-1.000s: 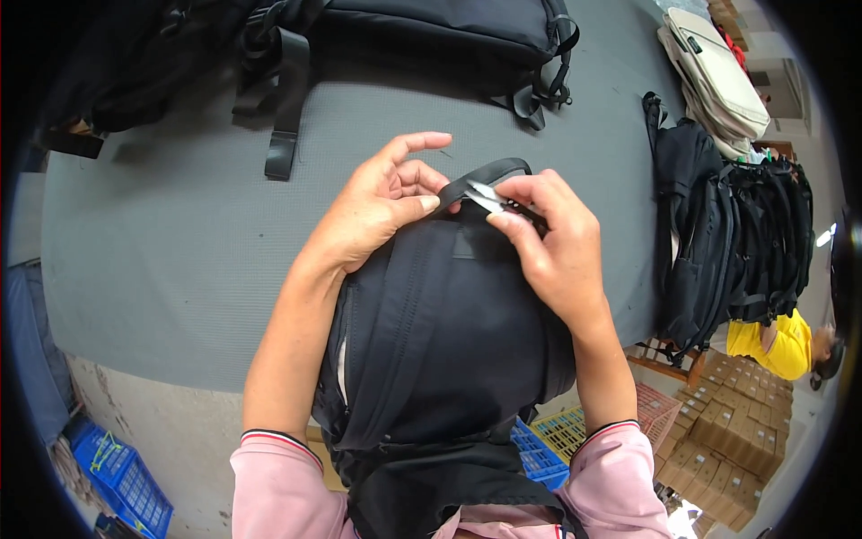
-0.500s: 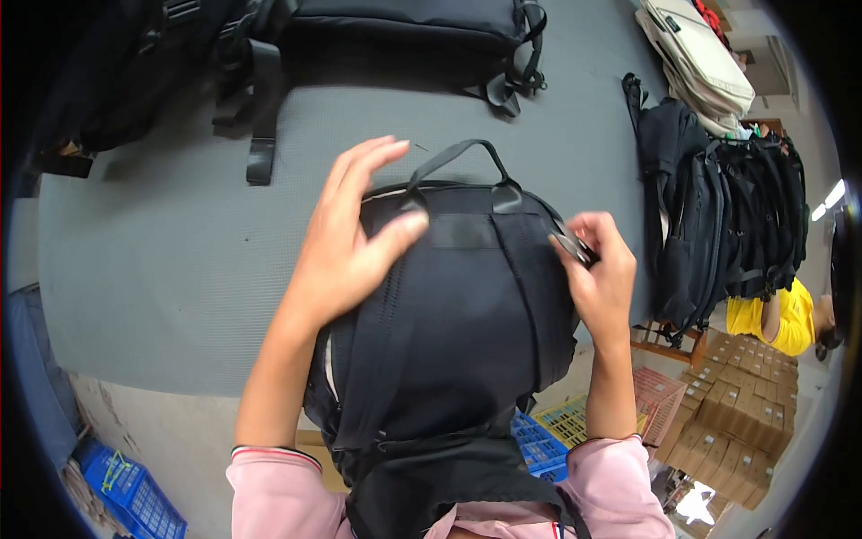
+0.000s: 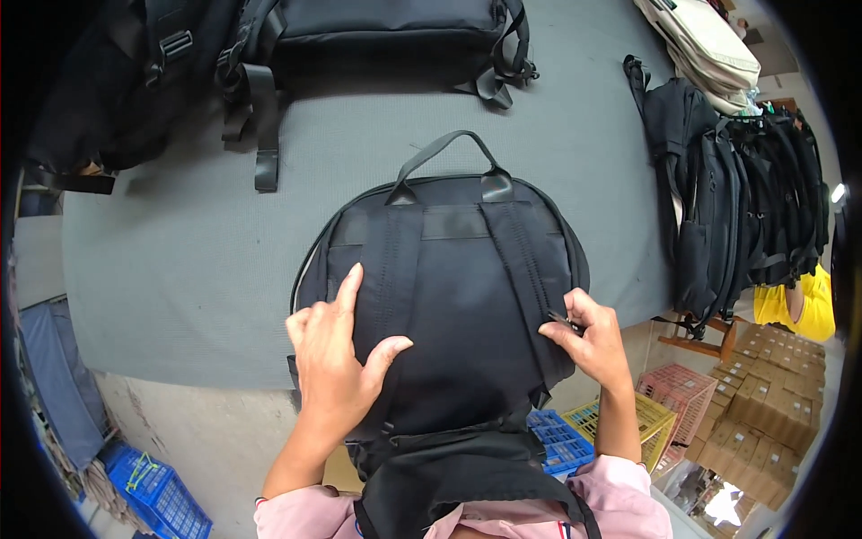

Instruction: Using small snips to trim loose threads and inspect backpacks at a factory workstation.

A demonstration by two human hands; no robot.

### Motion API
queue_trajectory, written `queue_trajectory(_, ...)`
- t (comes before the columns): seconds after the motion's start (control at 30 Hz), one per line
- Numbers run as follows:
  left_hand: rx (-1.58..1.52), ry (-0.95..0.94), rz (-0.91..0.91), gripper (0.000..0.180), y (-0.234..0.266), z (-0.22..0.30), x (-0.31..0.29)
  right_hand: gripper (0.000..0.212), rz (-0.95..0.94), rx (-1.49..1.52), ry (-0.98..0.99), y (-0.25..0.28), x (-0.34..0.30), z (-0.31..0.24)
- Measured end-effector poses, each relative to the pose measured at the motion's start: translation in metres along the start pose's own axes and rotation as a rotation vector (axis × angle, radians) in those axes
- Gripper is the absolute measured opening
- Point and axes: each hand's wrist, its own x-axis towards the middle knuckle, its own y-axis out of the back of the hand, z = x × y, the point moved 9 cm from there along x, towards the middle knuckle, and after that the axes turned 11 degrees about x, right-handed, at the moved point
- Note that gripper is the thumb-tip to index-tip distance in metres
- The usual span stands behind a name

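Observation:
A black backpack (image 3: pixel 453 296) rests at the table's near edge, its back panel with two shoulder straps turned up and its top handle pointing away from me. My left hand (image 3: pixel 332 364) lies on its left side, thumb and index finger spread apart, the other fingers curled, gripping nothing. At the right side, my right hand (image 3: pixel 593 337) is closed around small dark metal thread snips (image 3: pixel 566 323), mostly hidden by the fingers. Their tip points toward the right strap. The bag's lower end meets black cloth at my front.
More black backpacks (image 3: pixel 386 45) lie across the table's far side (image 3: pixel 197 269). To the right stand a row of black backpacks (image 3: pixel 709 207) and a beige stack (image 3: pixel 705 49). Plastic crates (image 3: pixel 157 490), cartons (image 3: pixel 763 404) and a person in yellow (image 3: pixel 799 301) are beyond the table.
Both hands have come down toward me along the backpack's sides, the left from near the handle. The right hand keeps the snips. The backpack's top now shows uncovered and lies flatter.

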Motion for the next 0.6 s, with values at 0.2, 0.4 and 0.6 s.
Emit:
queue_trajectory(0.2,0.139,-0.418,0.214,0.058,0.019,0.061,0.05,0.049,-0.11,-0.008,0.134,-0.019,-0.016,-0.011)
queue_trajectory(0.4,0.322,-0.587,0.079,0.059,-0.015,0.088,0.079,0.05,-0.13,-0.013,0.192,-0.024,-0.032,-0.002)
queue_trajectory(0.6,0.323,-0.556,0.006,0.064,-0.037,0.083,0.083,0.042,-0.287,0.055,0.214,-0.028,-0.042,0.003)
